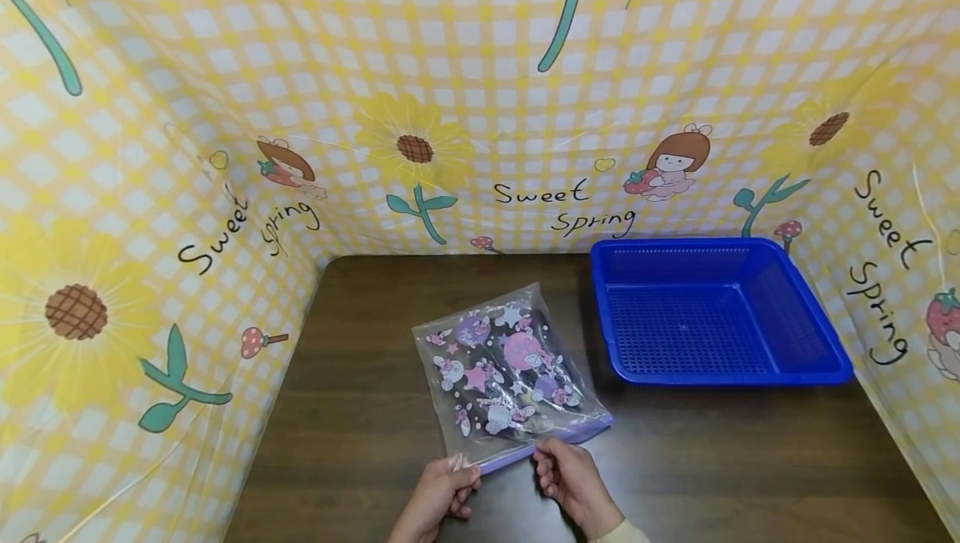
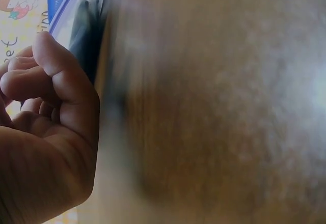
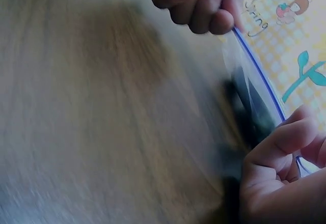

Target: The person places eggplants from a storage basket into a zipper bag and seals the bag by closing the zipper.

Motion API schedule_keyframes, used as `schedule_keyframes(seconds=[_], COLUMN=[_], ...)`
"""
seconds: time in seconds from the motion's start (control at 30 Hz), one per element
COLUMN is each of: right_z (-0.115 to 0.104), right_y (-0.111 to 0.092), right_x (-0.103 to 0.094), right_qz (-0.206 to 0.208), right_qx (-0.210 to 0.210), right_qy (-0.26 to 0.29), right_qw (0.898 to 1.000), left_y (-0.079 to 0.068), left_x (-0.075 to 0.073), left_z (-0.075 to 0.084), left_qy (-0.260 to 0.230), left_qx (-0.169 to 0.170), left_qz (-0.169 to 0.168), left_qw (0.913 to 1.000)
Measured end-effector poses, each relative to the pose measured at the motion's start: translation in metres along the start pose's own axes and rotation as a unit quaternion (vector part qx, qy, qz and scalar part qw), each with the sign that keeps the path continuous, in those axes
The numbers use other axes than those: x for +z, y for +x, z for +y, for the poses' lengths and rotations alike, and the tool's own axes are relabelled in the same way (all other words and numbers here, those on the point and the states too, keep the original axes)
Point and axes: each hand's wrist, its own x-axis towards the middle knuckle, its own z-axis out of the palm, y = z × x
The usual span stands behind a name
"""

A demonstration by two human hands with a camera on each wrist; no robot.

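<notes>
A clear zip bag (image 1: pixel 498 376) printed with stars and cartoon characters lies at a slant on the table, its purple zip strip (image 1: pixel 510 458) toward me. Something dark shows through the plastic; in the right wrist view the dark contents (image 3: pixel 252 104) sit behind the strip. My left hand (image 1: pixel 442 489) pinches the strip's left end between thumb and curled fingers. Further along, past its middle, my right hand (image 1: pixel 573 480) grips the same strip, thumb on top. Both hands also show in the right wrist view, with the strip stretched between them.
A blue plastic basket (image 1: pixel 727 378) with a perforated bottom stands at the right rear of the dark wooden table (image 1: pixel 352 393). Yellow checked cloth (image 1: pixel 480 93) with flowers and lettering rises around the back and both sides.
</notes>
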Motion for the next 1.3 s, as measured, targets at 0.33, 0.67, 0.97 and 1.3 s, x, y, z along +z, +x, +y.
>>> schedule_keyframes(seconds=[0.33, 0.67, 0.97, 1.3], right_z=[-0.032, -0.036, -0.023, -0.03], right_y=[0.008, 0.001, -0.02, -0.031], right_x=[-0.041, -0.061, -0.049, -0.038], right_qz=[0.061, -0.052, -0.074, 0.005], right_qx=[-0.044, -0.008, -0.022, -0.11], right_qy=[0.002, -0.145, -0.271, -0.463], right_qw=[0.997, 0.988, 0.959, 0.88], left_y=[-0.002, -0.004, -0.015, -0.017], left_x=[-0.036, -0.063, -0.065, -0.07], left_z=[0.002, 0.007, 0.021, 0.027], left_qy=[-0.003, 0.037, 0.19, 0.378], left_qx=[-0.02, -0.034, -0.014, 0.011], left_qz=[0.005, 0.023, 0.082, 0.171], left_qw=[0.9998, 0.9985, 0.9782, 0.9097])
